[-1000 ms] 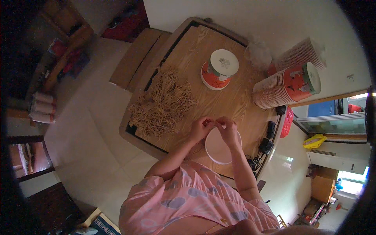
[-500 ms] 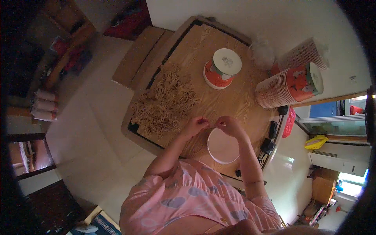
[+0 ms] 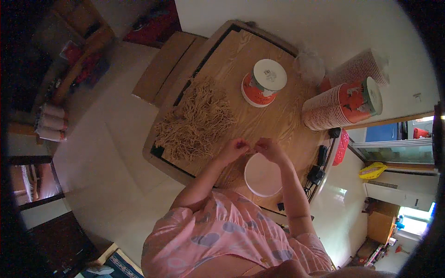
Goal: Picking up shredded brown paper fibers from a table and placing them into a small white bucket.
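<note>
My left hand point(image 3: 235, 150) and my right hand point(image 3: 268, 150) are close together over the near part of the table, fingers pinched. What they hold is too small to make out. Just below my right hand a round white paper tub point(image 3: 263, 175) stands with its mouth up, and its inside looks pale and bare. To the left of my left hand lies a loose pile of tan, twisted strings point(image 3: 197, 121). Farther back, a red, green and white paper tub point(image 3: 269, 76) is turned bottom up, with a wide white rim at its base.
Two long nested stacks of paper tubs lie at the right: the front stack point(image 3: 340, 104) and the stack behind it point(image 3: 359, 67). Clear plastic wrap point(image 3: 310, 65) sits at the wall. Black power adapters point(image 3: 316, 173) line the right table edge; a cardboard piece point(image 3: 167, 67) is beyond the left edge.
Both hands stay pinched in nearly the same place, with slight finger movement. The view has shifted a little; the tubs and the string pile look unmoved.
</note>
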`<state>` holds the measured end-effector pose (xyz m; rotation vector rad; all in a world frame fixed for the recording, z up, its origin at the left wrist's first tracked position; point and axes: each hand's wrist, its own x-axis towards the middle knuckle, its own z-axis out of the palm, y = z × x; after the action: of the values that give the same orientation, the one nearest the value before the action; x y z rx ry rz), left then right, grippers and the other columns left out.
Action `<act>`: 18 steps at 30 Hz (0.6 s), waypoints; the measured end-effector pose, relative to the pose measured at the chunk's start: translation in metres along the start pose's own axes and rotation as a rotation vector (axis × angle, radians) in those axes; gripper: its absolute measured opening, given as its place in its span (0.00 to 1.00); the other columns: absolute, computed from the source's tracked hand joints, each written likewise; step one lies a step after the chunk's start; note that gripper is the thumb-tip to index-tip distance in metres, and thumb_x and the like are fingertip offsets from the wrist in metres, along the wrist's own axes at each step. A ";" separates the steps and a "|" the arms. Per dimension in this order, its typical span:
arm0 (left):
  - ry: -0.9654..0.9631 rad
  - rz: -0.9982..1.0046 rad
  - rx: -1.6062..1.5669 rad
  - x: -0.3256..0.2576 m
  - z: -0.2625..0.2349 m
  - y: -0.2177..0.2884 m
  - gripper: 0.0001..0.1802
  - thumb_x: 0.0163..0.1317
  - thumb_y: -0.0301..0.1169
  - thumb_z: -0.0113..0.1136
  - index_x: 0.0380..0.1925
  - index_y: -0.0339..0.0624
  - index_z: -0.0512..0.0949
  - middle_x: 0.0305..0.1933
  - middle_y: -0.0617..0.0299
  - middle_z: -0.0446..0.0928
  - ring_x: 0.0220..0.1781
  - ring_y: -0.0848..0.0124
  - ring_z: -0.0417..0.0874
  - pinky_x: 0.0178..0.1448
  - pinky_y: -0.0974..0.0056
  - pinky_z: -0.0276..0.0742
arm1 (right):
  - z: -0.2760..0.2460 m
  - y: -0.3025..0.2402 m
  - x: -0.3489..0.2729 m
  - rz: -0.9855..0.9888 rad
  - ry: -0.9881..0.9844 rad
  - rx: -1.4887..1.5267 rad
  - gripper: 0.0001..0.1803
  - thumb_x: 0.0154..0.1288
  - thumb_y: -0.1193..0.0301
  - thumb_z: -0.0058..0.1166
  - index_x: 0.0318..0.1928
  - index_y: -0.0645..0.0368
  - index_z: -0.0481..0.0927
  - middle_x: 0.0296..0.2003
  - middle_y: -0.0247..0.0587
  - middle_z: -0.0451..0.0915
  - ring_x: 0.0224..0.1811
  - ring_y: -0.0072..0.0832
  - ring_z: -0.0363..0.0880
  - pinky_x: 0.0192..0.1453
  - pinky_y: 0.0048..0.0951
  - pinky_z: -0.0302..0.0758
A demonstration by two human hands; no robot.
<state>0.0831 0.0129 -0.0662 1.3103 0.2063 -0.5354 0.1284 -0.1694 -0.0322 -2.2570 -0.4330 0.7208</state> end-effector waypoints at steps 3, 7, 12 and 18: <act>-0.027 0.211 -0.021 0.008 0.004 -0.024 0.12 0.50 0.27 0.58 0.37 0.38 0.74 0.28 0.65 0.75 0.30 0.79 0.73 0.35 0.73 0.71 | 0.005 0.007 0.000 0.018 0.012 0.068 0.08 0.53 0.70 0.52 0.28 0.64 0.76 0.21 0.37 0.74 0.23 0.22 0.69 0.28 0.25 0.67; -0.060 0.327 0.097 0.011 0.012 -0.026 0.16 0.48 0.29 0.60 0.38 0.39 0.74 0.27 0.66 0.75 0.28 0.79 0.73 0.34 0.72 0.71 | 0.000 -0.008 -0.008 0.062 0.052 0.031 0.09 0.53 0.70 0.52 0.28 0.64 0.76 0.20 0.36 0.74 0.23 0.20 0.68 0.28 0.24 0.67; 0.021 0.299 0.307 0.006 0.021 -0.013 0.14 0.46 0.29 0.61 0.35 0.39 0.75 0.26 0.65 0.75 0.26 0.80 0.72 0.33 0.71 0.71 | -0.001 -0.006 -0.013 0.048 0.081 0.084 0.09 0.53 0.69 0.52 0.27 0.64 0.77 0.20 0.37 0.74 0.23 0.21 0.68 0.28 0.24 0.67; 0.006 0.215 -0.013 0.006 0.016 -0.023 0.07 0.52 0.26 0.57 0.32 0.37 0.75 0.26 0.65 0.76 0.25 0.79 0.73 0.31 0.74 0.70 | -0.001 -0.007 -0.016 0.047 0.063 0.132 0.07 0.52 0.70 0.53 0.28 0.63 0.77 0.20 0.34 0.74 0.23 0.19 0.68 0.29 0.23 0.68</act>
<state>0.0749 -0.0078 -0.0847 1.3033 0.0720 -0.3475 0.1155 -0.1734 -0.0210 -2.1653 -0.2941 0.6801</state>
